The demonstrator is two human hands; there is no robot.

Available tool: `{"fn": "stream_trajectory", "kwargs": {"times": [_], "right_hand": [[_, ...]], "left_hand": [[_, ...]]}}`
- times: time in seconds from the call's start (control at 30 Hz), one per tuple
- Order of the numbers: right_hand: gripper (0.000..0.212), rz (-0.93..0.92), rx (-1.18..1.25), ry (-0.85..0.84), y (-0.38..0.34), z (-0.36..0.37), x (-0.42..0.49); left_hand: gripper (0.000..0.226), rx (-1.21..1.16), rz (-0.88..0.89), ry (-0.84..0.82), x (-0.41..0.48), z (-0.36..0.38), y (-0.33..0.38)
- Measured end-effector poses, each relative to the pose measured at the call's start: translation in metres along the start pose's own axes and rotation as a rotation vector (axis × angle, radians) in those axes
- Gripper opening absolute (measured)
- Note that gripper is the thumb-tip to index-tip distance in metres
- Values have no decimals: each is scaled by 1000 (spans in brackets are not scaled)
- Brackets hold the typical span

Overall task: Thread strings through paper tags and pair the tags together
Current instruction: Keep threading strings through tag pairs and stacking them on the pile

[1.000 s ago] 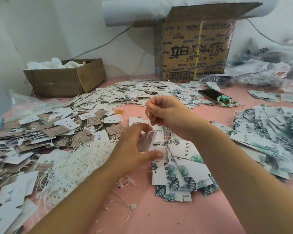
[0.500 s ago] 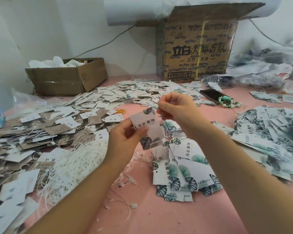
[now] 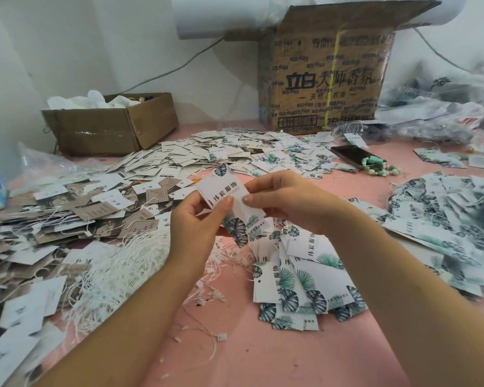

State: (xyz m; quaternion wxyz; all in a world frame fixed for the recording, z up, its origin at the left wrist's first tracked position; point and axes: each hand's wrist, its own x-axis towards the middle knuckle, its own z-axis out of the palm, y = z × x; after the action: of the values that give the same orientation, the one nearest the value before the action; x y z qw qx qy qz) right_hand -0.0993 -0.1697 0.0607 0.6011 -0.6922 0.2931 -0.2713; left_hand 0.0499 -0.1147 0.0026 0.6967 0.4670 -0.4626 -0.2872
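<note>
Both hands hold a white paper tag with green leaf print [image 3: 226,196] above the pink table, face up. My left hand [image 3: 196,222] grips its lower left side, thumb on the printed face. My right hand [image 3: 285,199] pinches its right edge with thumb and fingers. A second leaf tag seems to lie beneath it. A stack of the same leaf tags [image 3: 302,280] lies just below my right wrist. A bundle of white strings [image 3: 115,272] lies left of my left forearm. Any string through the held tag is not visible.
Brown and white tags [image 3: 67,213] cover the left side; more leaf tags [image 3: 453,227] pile up at right. A low cardboard box [image 3: 109,127] and a tall printed carton [image 3: 327,79] stand at the back. A phone with green beads [image 3: 358,160] lies far right.
The tag has turned from edge-on to face up and flat. Both hands have come closer together on it, and my right hand has dropped from above the tag to its right edge.
</note>
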Motion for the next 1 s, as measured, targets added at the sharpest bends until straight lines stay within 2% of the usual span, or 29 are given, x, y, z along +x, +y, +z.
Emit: {"fn": "stream_trajectory", "kwargs": {"times": [0.07,0.17,0.2,0.3,0.43,0.5,0.6,0.7,0.77,0.87,1.0], "right_hand": [[21,14,-123,90,-1,1,1],[24,99,-398,161,-6,-6,0],[25,139,-542,153,-9,-10,-3],[29,298,-986,50,-12,-22,-9],[30,468,-1248,0,-8,-27,-13],[31,478,-1280,0,-7,-26,-13],[18,493,-1308,4,-7,-23,-13],[32,491,-1347,42,-9,-21,-11],[28,448,-1341,84,-10,-20,-10],[15,282,-1279,139,-8,-18,-6],[8,36,-1051,34,-6,-5,-1]], "left_hand": [[9,97,-14,-67,0,-1,-1],[38,363,-55,-298,2,-9,-3],[40,469,-55,-370,2,-12,-5],[5,646,-57,-493,5,-22,-7],[15,781,-22,-662,7,-26,-8],[17,862,20,-714,7,-26,-11],[17,915,44,-715,9,-27,-15],[16,928,84,-718,10,-27,-17],[17,923,95,-716,9,-25,-18],[17,808,78,-647,7,-23,-18],[9,531,-75,-481,6,-20,-10]]}}
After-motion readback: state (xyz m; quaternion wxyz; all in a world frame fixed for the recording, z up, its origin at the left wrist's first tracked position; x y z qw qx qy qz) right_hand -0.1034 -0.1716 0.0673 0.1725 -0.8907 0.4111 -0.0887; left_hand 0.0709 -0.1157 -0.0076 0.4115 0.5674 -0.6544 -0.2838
